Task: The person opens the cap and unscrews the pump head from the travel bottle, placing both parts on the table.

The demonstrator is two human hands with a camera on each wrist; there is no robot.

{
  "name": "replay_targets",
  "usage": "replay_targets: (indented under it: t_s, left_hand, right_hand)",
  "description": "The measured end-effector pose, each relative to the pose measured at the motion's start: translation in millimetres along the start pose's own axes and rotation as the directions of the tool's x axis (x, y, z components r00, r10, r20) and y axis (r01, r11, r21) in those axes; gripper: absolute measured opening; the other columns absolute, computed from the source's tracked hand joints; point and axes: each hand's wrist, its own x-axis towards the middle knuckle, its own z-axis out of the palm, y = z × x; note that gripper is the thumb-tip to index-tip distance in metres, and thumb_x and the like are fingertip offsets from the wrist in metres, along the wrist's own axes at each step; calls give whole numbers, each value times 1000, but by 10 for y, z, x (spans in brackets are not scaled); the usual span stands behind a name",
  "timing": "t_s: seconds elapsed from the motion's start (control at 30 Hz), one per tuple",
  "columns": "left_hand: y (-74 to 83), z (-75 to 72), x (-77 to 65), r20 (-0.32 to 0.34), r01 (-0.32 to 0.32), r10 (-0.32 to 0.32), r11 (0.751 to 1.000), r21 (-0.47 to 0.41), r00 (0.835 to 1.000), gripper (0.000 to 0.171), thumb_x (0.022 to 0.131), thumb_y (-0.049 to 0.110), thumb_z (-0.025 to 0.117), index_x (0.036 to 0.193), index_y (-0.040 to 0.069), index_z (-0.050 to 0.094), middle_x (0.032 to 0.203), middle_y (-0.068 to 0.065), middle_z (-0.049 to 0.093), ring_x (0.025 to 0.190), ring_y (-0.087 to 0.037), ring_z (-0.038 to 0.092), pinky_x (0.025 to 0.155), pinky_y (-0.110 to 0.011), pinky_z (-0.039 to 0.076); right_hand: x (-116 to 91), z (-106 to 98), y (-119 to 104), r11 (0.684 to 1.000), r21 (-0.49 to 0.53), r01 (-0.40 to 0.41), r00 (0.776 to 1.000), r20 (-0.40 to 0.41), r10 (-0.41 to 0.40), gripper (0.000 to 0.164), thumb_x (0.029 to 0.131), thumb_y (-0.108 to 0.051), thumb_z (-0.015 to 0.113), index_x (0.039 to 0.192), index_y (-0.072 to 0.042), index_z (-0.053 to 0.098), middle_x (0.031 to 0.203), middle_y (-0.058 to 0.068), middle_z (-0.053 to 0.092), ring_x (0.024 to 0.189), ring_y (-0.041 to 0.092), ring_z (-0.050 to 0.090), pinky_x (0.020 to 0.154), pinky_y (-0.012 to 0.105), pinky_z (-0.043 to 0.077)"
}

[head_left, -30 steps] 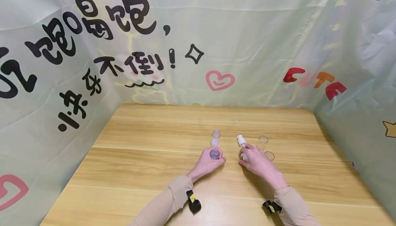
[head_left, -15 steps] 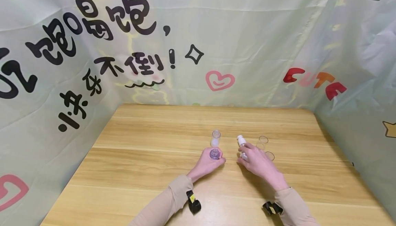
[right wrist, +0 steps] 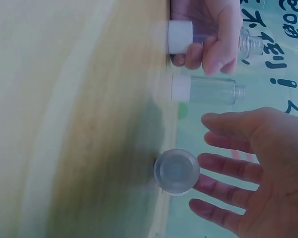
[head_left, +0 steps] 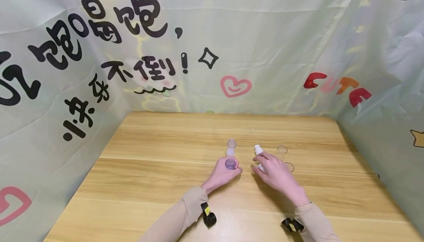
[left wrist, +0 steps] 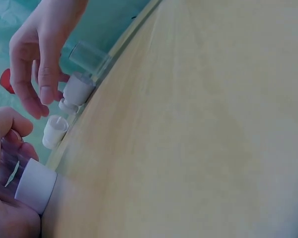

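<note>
Around a clear bottle [head_left: 230, 164] with a white base, my left hand [head_left: 220, 174] curls its fingers. The bottle stands upright, its threaded neck uncovered in the right wrist view. My right hand [head_left: 275, 172] is spread low over the table, fingers apart and fairly straight. By its fingertips lies a white piece with a round end [right wrist: 177, 171]; whether they touch it I cannot tell. A white pump top [head_left: 258, 149] lies just beyond those fingers. In the left wrist view two white pieces show near the right hand, a larger one [left wrist: 78, 89] and a smaller one [left wrist: 55, 132].
A second clear bottle [right wrist: 211, 89] with a white base stands upright just behind the held one. Right of my right hand are two clear cylindrical covers, a far one [head_left: 282, 149] and a near one [head_left: 289, 167]. Printed cloth walls [head_left: 265, 50] border the wooden table [head_left: 159, 183].
My right hand has shifted slightly left, its thumb and fingers spreading wider over the white pieces. The left hand keeps its hold on the bottle in nearly the same place.
</note>
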Motion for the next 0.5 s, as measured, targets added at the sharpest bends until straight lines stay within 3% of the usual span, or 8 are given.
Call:
replay_targets:
  t_s: [0.5]
  left_hand:
    - [-30, 17, 123, -5, -6, 6, 1000, 16, 1000, 11, 82, 5, 71, 84, 0, 62, 72, 8, 56, 66, -4, 53, 73, -21, 48]
  right_hand:
    - [3, -7, 2, 999, 31, 22, 999, -41, -21, 30, 84, -17, 80, 110, -4, 72, 112, 11, 70, 95, 29, 69, 77, 46, 60]
